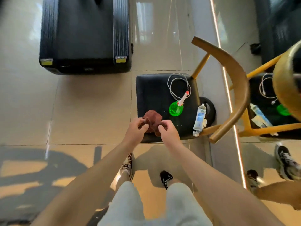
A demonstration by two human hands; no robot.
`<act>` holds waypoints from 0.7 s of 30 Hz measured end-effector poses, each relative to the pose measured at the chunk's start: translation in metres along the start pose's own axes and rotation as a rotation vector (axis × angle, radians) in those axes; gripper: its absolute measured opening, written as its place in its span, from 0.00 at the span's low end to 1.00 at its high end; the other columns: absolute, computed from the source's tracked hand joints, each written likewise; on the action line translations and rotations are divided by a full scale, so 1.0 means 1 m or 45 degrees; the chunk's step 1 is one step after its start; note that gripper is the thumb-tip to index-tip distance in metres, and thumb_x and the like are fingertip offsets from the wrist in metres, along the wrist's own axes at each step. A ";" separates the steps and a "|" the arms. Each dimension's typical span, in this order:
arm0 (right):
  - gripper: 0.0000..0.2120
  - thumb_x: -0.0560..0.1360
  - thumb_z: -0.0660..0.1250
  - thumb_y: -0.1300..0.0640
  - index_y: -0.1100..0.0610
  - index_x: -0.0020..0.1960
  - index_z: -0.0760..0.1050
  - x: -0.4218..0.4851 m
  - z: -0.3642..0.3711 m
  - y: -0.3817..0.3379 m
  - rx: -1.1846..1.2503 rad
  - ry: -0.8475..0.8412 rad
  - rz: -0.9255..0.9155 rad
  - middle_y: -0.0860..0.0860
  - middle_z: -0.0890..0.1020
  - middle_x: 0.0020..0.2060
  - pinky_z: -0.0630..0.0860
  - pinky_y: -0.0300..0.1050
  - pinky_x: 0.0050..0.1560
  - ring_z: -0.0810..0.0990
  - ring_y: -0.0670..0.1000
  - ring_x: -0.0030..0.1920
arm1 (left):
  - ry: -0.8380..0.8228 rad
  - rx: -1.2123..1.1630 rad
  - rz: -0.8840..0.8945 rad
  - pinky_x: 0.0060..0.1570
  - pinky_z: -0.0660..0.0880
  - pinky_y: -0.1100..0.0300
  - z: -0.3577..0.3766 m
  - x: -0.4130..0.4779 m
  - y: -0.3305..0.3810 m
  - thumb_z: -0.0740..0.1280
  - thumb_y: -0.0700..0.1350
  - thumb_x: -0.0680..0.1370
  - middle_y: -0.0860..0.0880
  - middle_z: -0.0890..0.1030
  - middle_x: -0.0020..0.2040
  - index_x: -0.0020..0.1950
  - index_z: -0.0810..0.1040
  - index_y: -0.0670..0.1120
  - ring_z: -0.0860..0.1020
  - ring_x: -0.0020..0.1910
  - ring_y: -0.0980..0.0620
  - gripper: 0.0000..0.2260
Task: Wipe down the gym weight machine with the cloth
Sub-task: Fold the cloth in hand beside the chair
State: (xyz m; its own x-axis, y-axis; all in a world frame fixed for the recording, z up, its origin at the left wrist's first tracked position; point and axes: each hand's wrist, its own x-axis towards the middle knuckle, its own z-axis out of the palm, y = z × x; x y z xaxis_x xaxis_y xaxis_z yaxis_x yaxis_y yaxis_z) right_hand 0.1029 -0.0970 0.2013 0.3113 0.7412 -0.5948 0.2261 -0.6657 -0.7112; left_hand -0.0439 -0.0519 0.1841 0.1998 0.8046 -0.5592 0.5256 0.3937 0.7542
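Observation:
A crumpled brown cloth [152, 117] is held just above the front of a black chair seat [153, 92]. My left hand [136, 131] pinches its left side and my right hand [167, 130] pinches its right side, fingers curled into the fabric. The lower part of the cloth is hidden behind my fingers. A black treadmill-like machine [84, 38] stands on the floor at the upper left, well apart from my hands.
On the seat lie a green spray bottle [176, 108], a coiled white cable [179, 85] and a white tube [199, 119] at the right edge. The chair's curved wooden back [234, 82] rises on the right beside a mirror wall [276, 95]. Glossy tiled floor surrounds the chair.

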 end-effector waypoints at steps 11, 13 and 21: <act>0.08 0.83 0.64 0.58 0.50 0.61 0.74 -0.203 -0.004 -0.066 -0.157 -0.582 -0.475 0.49 0.82 0.53 0.76 0.32 0.44 0.81 0.47 0.53 | 0.713 -0.295 0.091 0.42 0.75 0.71 -0.061 -0.277 0.025 0.66 0.35 0.80 0.50 0.78 0.52 0.55 0.73 0.47 0.78 0.51 0.53 0.09; 0.09 0.84 0.63 0.56 0.50 0.63 0.74 -0.234 0.010 -0.067 -0.202 -0.635 -0.556 0.47 0.81 0.53 0.78 0.35 0.49 0.81 0.47 0.55 | 0.857 -0.280 0.071 0.45 0.74 0.71 -0.070 -0.325 0.007 0.64 0.32 0.77 0.49 0.76 0.55 0.56 0.72 0.51 0.77 0.54 0.53 0.15; 0.09 0.80 0.65 0.54 0.42 0.51 0.81 -0.404 0.108 -0.053 -0.218 -1.188 -0.843 0.51 0.83 0.50 0.81 0.50 0.50 0.82 0.55 0.52 | 1.207 -0.155 -0.036 0.70 0.61 0.60 -0.080 -0.516 -0.088 0.69 0.48 0.80 0.49 0.63 0.72 0.70 0.70 0.61 0.64 0.71 0.51 0.20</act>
State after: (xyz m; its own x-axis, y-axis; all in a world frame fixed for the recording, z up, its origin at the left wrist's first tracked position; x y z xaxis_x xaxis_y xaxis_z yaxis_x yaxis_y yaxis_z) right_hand -0.1344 -0.3514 0.4387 -0.7016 0.6775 -0.2209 0.2346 -0.0731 -0.9693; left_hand -0.2598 -0.4658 0.4339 -0.5924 0.7986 -0.1067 0.4196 0.4188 0.8053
